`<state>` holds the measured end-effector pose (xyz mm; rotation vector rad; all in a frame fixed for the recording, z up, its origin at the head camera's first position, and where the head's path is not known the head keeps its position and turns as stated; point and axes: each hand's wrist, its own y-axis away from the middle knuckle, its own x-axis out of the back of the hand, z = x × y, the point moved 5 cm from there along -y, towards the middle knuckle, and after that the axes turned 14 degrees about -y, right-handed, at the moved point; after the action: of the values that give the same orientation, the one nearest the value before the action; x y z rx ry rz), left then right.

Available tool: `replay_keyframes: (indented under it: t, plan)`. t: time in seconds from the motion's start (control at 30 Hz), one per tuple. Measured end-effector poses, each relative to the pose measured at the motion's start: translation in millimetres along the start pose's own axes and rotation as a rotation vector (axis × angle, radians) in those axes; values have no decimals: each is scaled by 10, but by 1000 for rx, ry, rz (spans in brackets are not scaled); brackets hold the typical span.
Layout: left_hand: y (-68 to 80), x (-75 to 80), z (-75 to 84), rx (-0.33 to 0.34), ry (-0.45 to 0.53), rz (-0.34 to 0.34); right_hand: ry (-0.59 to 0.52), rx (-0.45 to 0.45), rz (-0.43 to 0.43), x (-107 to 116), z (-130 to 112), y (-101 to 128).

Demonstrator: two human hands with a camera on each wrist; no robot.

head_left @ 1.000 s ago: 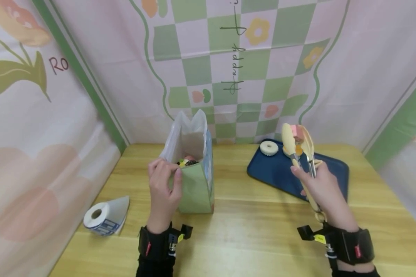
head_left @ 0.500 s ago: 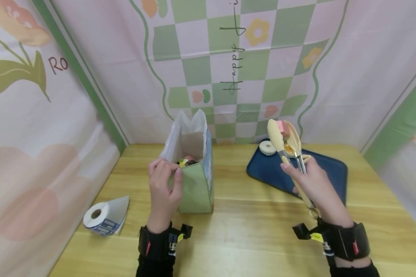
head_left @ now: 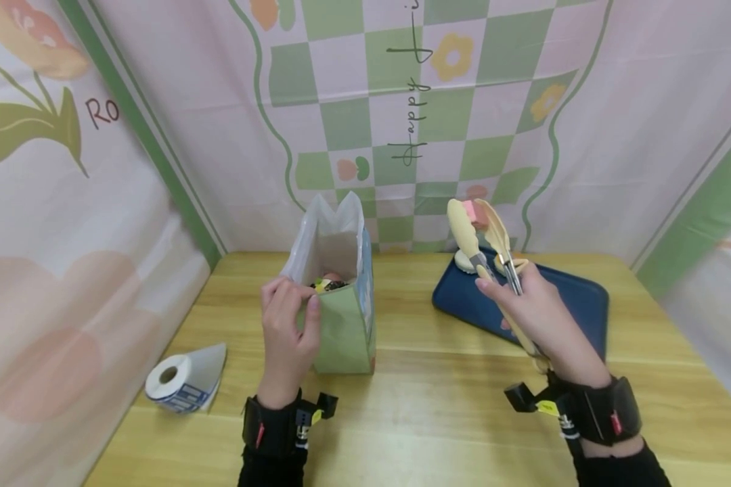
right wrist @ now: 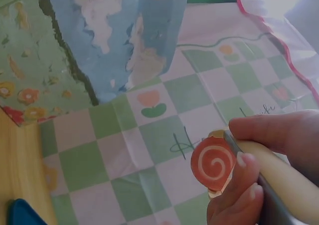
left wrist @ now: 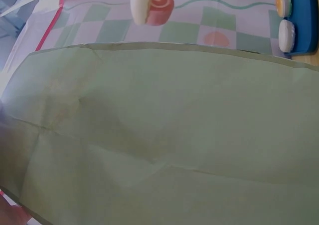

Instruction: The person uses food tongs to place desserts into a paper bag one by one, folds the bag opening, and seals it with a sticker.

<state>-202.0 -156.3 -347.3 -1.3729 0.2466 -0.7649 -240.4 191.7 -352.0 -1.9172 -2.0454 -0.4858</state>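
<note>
At the front rim of an upright green paper bag (head_left: pixel 344 338), my left hand (head_left: pixel 289 331) pinches the edge, fingers over it and thumb near the front face. Inside lie several food-like pieces (head_left: pixel 329 282), partly hidden. My right hand (head_left: pixel 539 311) grips cream-tipped tongs (head_left: pixel 463 226) above the blue tray. Between the tong tips is a pink swirl cake roll (head_left: pixel 478 215), its spiral end plain in the right wrist view (right wrist: pixel 213 163). The tongs point up and left, right of the bag and apart from it. The left wrist view is mostly filled by the bag's green side (left wrist: pixel 164 120).
A blue tray (head_left: pixel 575 297) lies at the back right. On it are a white donut (left wrist: pixel 286 35) and an orange-and-white round piece (left wrist: pixel 283 3). A roll of labels (head_left: pixel 173 382) sits on the wooden table (head_left: pixel 414 412) at left. A patterned cloth (head_left: pixel 396 122) hangs behind.
My right hand has moved left and slightly up with the tongs and the cake roll, toward the bag. My left hand has stayed on the bag's rim.
</note>
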Motion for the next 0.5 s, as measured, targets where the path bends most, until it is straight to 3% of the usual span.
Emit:
replay_keyframes:
  t: [0.5]
  plan:
    - [5, 0, 4, -12, 3, 8, 12, 56, -51, -243, -290, -53]
